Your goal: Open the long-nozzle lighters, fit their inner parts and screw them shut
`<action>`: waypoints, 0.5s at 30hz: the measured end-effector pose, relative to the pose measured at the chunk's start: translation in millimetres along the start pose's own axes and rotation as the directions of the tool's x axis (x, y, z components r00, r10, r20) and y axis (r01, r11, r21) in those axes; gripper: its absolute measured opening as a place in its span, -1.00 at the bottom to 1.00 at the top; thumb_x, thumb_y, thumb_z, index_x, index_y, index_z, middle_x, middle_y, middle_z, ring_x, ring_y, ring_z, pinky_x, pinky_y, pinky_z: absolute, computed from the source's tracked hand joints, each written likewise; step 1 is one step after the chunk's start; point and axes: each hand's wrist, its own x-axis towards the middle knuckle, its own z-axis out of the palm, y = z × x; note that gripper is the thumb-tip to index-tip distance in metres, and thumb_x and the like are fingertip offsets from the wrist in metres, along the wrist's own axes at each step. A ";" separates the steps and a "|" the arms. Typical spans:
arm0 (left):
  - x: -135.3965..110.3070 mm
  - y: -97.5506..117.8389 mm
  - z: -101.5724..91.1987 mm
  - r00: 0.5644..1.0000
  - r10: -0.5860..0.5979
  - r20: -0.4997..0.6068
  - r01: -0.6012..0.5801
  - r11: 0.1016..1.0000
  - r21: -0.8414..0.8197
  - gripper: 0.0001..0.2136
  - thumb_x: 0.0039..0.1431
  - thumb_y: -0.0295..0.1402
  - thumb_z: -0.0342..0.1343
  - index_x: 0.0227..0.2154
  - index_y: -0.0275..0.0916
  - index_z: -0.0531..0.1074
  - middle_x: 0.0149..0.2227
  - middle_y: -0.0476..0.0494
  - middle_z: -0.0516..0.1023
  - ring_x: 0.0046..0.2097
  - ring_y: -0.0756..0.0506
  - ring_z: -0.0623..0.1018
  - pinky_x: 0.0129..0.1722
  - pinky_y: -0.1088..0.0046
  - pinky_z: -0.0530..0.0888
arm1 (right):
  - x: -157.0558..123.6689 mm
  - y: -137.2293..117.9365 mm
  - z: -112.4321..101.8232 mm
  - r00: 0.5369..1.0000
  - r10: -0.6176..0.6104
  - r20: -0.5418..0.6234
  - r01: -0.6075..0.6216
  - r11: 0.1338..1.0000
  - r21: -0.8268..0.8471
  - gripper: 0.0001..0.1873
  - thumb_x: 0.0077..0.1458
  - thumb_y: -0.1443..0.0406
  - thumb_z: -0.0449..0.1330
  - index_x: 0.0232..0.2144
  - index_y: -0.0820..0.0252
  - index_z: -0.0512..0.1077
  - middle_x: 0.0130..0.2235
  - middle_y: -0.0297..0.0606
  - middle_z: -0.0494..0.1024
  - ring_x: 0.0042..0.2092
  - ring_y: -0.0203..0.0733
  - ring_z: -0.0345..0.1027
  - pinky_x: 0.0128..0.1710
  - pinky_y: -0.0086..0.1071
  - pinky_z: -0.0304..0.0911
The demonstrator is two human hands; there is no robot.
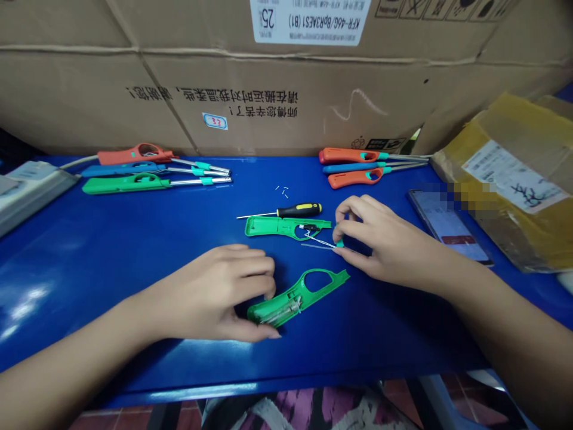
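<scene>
My left hand (224,292) grips the handle end of a green lighter shell half (320,298) between thumb and fingers. Inside that half lies a clear fuel tank (283,312). With thumb and fingertips, my right hand (369,236) pinches a small teal collar (339,243); most of it is hidden. White wires and a thin tube (320,246) run from the pinch leftward. The other green shell half (273,226) lies on the table just beyond, with a black part (308,227) at its trigger opening. Behind it rests a black and yellow screwdriver (299,210).
Several small screws (283,191) lie scattered on the blue table (134,230). Long-necked lighters stand grouped at the back left (129,182) and back right (353,178). A phone (447,224), a taped package (510,179), a power strip (33,194) and a large carton (250,77) border the area.
</scene>
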 end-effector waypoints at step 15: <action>-0.4 0.4 3.0 0.999 0.016 -0.028 -0.014 0.998 0.060 -0.83 0.36 -0.21 0.11 -0.13 -0.18 0.41 -0.23 -0.05 0.54 -0.24 -0.09 0.53 -0.26 0.38 0.37 | -4.2 2.0 -18.0 0.992 -0.033 -0.121 0.048 0.990 0.129 -0.92 0.26 0.40 0.13 -0.27 0.18 0.42 -0.08 -0.14 0.34 0.00 -0.12 0.31 0.02 -0.23 0.24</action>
